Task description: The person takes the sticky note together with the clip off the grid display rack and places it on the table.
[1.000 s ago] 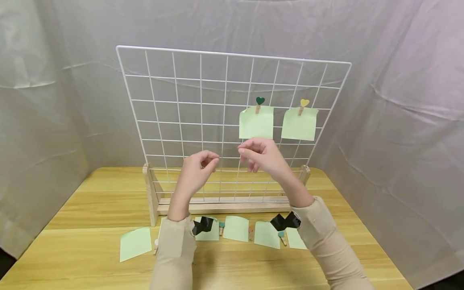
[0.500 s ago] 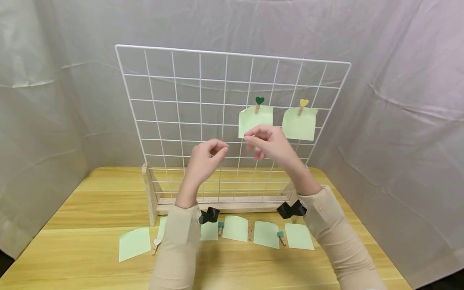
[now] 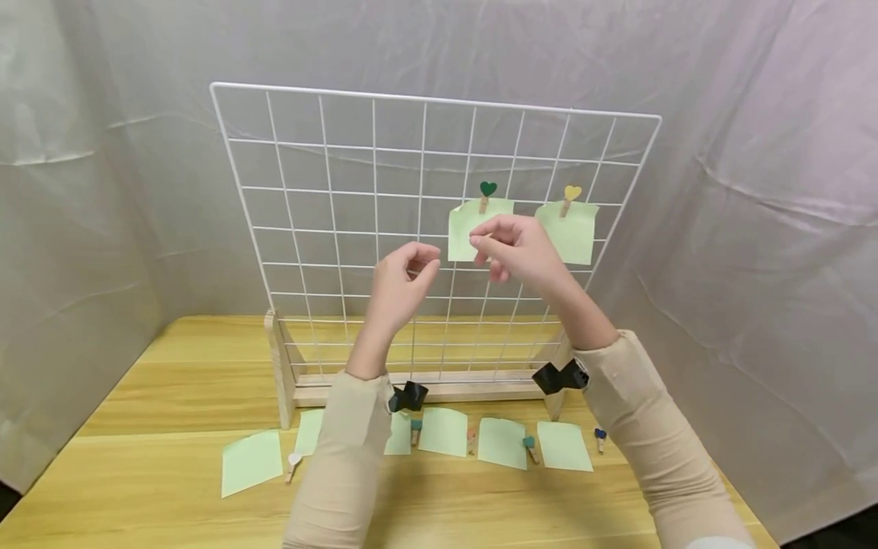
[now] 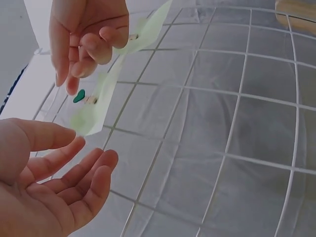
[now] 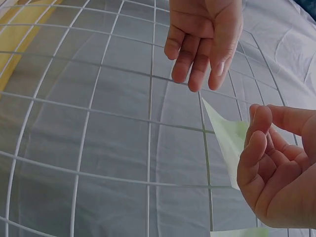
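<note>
Both hands are raised in front of a white wire grid (image 3: 398, 191). My left hand (image 3: 405, 286) has its fingers loosely bent with the thumb apart from them, and nothing shows in it in the left wrist view. My right hand (image 3: 517, 252) overlaps the lower part of a pale green paper square (image 3: 461, 232), its thumb and forefinger tips close together and no object visible between them. A small wooden clip with a dark green heart (image 3: 488, 189) holds that square on the grid. Right of it, a yellow-heart clip (image 3: 572, 194) holds another green square (image 3: 579, 236).
The grid stands in a wooden base (image 3: 453, 390) on a wooden table (image 3: 137, 473). Along the front lie several green squares (image 3: 252, 462) and small heart clips, among them a white one (image 3: 294, 459), a teal one (image 3: 528, 442) and a blue one (image 3: 600, 435). Grey cloth (image 3: 89, 191) hangs around.
Both hands have risen and shifted a little right, the right one now in front of the green-heart square. The blue clip and more of the table papers have come into sight.
</note>
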`<state>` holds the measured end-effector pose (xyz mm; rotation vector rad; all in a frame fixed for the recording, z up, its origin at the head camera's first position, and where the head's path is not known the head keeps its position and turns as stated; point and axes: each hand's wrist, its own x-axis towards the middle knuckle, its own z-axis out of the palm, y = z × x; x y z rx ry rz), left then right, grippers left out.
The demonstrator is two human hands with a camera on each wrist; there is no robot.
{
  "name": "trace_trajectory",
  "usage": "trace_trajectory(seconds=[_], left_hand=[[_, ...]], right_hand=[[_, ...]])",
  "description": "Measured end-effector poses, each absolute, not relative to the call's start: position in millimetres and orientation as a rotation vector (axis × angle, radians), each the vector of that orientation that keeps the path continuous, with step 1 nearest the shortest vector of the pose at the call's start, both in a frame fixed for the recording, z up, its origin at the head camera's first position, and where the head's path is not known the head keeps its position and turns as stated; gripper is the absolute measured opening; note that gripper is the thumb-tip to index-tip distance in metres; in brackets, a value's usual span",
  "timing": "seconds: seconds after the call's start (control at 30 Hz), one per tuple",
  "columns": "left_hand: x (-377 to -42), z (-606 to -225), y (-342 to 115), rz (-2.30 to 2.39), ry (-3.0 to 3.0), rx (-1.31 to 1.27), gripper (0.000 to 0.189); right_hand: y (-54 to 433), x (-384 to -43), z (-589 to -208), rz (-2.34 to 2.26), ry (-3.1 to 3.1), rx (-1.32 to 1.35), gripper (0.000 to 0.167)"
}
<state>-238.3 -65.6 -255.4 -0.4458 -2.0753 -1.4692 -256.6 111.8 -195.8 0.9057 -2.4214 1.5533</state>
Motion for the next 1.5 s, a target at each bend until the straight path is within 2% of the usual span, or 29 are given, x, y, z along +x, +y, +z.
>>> trace_trajectory(seconds=[0.83, 1.2, 1.5], left_hand=[[-246.6, -249.5, -45.4, -1.566, -1.934, -0.385, 0.015], [-248.1, -248.6, -42.8, -1.575, -1.873, -0.390, 0.015], [-247.0, -245.5, -43.0, -1.596, -1.907, -0.373, 0.023]], right_hand=[[120.5, -265.8, -168.8, 1.655, -2.279, 0.790, 0.025], [119.8, -272.5, -159.6, 1.444, -2.392, 0.785, 0.035], [114.7, -277.2, -154.0, 1.204, -2.532, 0.770, 0.035]])
